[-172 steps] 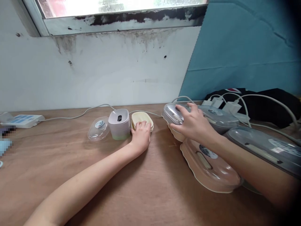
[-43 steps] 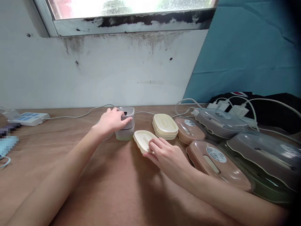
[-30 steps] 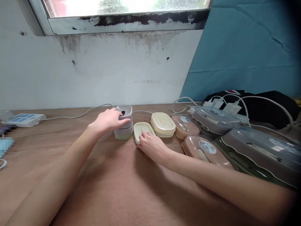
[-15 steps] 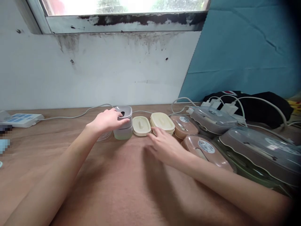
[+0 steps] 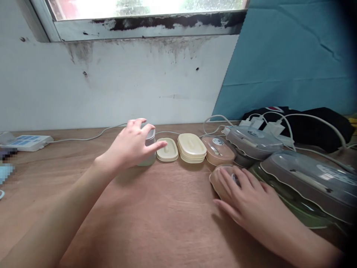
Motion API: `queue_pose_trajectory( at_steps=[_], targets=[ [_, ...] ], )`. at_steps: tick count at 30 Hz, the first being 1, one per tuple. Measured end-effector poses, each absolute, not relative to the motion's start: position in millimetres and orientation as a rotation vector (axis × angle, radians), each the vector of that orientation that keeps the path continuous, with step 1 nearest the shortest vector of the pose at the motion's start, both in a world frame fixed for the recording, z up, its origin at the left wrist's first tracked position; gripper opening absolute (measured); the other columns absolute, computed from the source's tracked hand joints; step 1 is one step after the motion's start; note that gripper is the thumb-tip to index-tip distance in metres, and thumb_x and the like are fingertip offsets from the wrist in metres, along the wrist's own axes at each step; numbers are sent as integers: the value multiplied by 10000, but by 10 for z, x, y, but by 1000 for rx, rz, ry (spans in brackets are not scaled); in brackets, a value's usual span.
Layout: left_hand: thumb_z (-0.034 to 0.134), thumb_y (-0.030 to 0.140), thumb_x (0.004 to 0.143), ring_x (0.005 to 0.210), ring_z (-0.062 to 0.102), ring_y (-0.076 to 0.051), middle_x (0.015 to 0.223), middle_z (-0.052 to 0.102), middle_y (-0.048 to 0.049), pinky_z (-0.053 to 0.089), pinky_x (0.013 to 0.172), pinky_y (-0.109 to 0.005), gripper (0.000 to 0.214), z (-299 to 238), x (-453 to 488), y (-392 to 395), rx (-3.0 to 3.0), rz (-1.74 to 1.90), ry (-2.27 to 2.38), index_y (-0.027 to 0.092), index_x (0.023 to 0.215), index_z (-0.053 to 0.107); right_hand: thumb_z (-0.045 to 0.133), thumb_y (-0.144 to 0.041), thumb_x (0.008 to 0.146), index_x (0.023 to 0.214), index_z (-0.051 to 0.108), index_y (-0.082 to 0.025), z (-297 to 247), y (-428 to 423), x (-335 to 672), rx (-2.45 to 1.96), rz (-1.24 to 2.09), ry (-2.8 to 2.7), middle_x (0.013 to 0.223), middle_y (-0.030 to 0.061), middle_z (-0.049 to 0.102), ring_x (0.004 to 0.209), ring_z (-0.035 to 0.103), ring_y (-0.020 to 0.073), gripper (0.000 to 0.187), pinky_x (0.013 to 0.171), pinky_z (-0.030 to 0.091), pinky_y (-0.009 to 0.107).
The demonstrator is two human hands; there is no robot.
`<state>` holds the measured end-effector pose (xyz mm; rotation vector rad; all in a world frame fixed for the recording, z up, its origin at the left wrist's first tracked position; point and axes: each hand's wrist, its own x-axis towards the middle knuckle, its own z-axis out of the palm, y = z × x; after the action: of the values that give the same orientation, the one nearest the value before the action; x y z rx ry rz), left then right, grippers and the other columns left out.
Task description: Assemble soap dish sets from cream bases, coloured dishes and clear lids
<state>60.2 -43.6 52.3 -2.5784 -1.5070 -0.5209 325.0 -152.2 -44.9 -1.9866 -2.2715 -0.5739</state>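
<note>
My left hand [image 5: 134, 143] is beside a small stack of clear, grey-rimmed containers [image 5: 147, 160], fingers and thumb spread. The hand covers much of that stack; whether a fingertip touches the rim I cannot tell. My right hand [image 5: 245, 193] lies across a brown lunch box with a clear lid [image 5: 216, 182], fingers over the lid and thumb along the near side. Between the hands sit a cream lidded box [image 5: 167, 149] and a stack of cream lids or shallow boxes [image 5: 192, 149]. Behind my right hand is another brown box [image 5: 219, 150].
Large clear-lidded boxes [image 5: 309, 178] and a grey one [image 5: 252, 139] crowd the right side. Chargers with white cables [image 5: 275, 127] and a black cloth [image 5: 315, 124] lie behind them. A white power strip [image 5: 30, 142] is at the left, against the wall side.
My right hand has moved from the cream stack rightward onto the brown lunch box, which has shifted slightly toward me and left. My left hand has turned and spread beside the clear stack.
</note>
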Motion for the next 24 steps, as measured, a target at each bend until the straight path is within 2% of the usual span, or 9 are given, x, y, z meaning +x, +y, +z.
queue_pose_trajectory(
  at_steps=[2, 5, 6, 9, 11, 15, 17, 21, 24],
  targets=[
    [587, 598, 772, 1336, 247, -316, 1393, 382, -148, 307, 1046, -496, 613, 437, 655, -525, -2792, -528, -1188, 192, 1225, 512, 566, -421, 778, 1307, 473, -153, -509, -1643, 3214, -1641, -576, -2399, 1307, 229, 517, 1188, 456, 461, 600, 813, 465, 615],
    [727, 507, 681, 1378, 178, -327, 1484, 258, -148, 271, 1074, -504, 845, 189, 736, -615, -3247, -235, -667, 232, 1377, 334, 571, -347, 792, 1376, 378, -228, -459, -1629, 3151, -1131, -406, -2665, 1382, 130, 478, 1270, 400, 389, 627, 923, 438, 579],
    [736, 479, 674, 1371, 207, -333, 1488, 248, -161, 293, 1063, -500, 918, 95, 757, -629, -3370, -117, -564, 229, 1415, 256, 573, -316, 798, 1375, 371, -229, -438, -1577, 3131, -955, -335, -2727, 1380, 117, 480, 1293, 382, 353, 617, 970, 417, 549],
    [748, 390, 649, 1252, 421, -308, 1395, 395, -159, 410, 982, -426, 1022, -125, 774, -627, -3569, -5, -576, 216, 1446, 133, 582, -260, 811, 1335, 369, -220, -462, -1342, 3078, -574, -217, -2675, 1343, 129, 486, 1323, 345, 286, 566, 1063, 325, 507],
    [753, 385, 627, 1162, 493, -307, 1308, 462, -140, 453, 918, -414, 1045, -191, 751, -612, -3570, -30, -718, 225, 1445, 123, 620, -316, 798, 1336, 332, -201, -551, -1175, 3043, -546, -202, -2495, 1341, 164, 434, 1319, 334, 299, 621, 1061, 314, 524],
    [730, 483, 633, 1136, 480, -330, 1254, 442, -154, 446, 908, -447, 1022, -214, 719, -620, -3461, -243, -910, 200, 1431, 156, 689, -463, 726, 1360, 283, -199, -735, -960, 3005, -685, -7, -2285, 1372, 180, 312, 1296, 362, 305, 798, 1008, 413, 452],
    [697, 519, 663, 1129, 481, -329, 1243, 435, -159, 447, 908, -449, 965, -212, 735, -641, -3443, -297, -972, 188, 1418, 195, 728, -485, 675, 1375, 258, -233, -788, -922, 3025, -763, 137, -2253, 1406, 171, 269, 1321, 331, 318, 880, 1013, 412, 452],
    [646, 553, 710, 1109, 513, -328, 1269, 439, -162, 451, 913, -457, 899, -63, 722, -670, -3461, -188, -1134, 188, 1418, 230, 759, -530, 609, 1433, 78, -300, -850, -908, 3117, -921, 551, -2171, 1455, 160, 260, 1312, 360, 332, 1093, 1019, 391, 501],
    [619, 545, 750, 1100, 534, -301, 1297, 468, -108, 455, 924, -435, 783, 291, 546, -696, -3467, -168, -1162, 250, 1400, 297, 765, -516, 610, 1442, -13, -301, -858, -909, 3163, -963, 710, -2153, 1468, 160, 269, 1307, 373, 328, 1159, 1044, 356, 508]
  ],
)
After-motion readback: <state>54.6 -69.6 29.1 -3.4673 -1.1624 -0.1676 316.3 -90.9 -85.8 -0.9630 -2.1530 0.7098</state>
